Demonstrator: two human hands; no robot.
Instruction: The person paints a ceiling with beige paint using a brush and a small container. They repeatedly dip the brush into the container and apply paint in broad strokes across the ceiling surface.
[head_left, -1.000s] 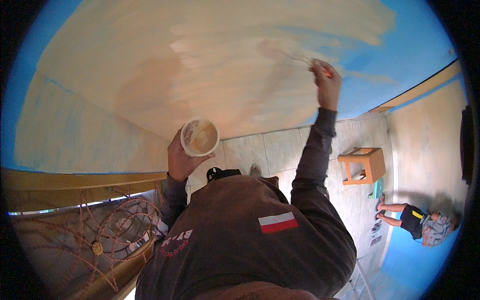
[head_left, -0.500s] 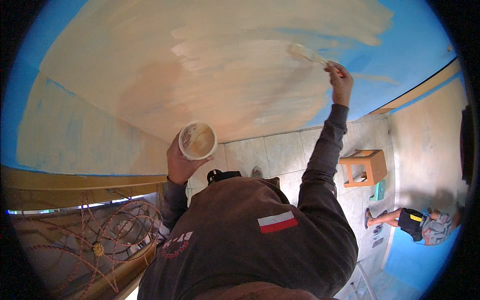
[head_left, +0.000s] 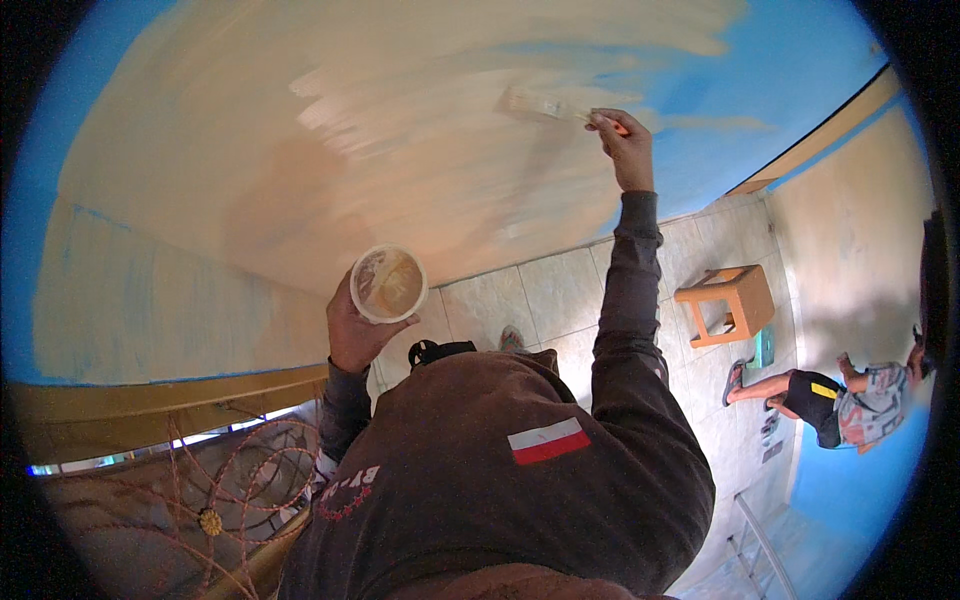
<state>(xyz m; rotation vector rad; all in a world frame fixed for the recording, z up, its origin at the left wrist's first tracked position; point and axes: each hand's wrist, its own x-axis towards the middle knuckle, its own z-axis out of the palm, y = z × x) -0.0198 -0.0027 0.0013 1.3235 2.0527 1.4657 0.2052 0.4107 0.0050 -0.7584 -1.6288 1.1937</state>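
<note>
Hands apart | left hand (head_left: 355, 330) clamped round tub (head_left: 392, 321), 9 o'clock from view centre, mouth up, presumably against spilling | right hand (head_left: 628, 150) gripping brush (head_left: 552, 104), between 12 and 1, tip toward 9, seemingly to lie along wall (head_left: 420, 180)

Head-worn fisheye, close overhead, facing down

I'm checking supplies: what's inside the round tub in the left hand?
Inside the tub, held by the left hand, beige paint shows, with paler patches. The paint hides what lies beneath it, so its depth cannot be seen.
</note>
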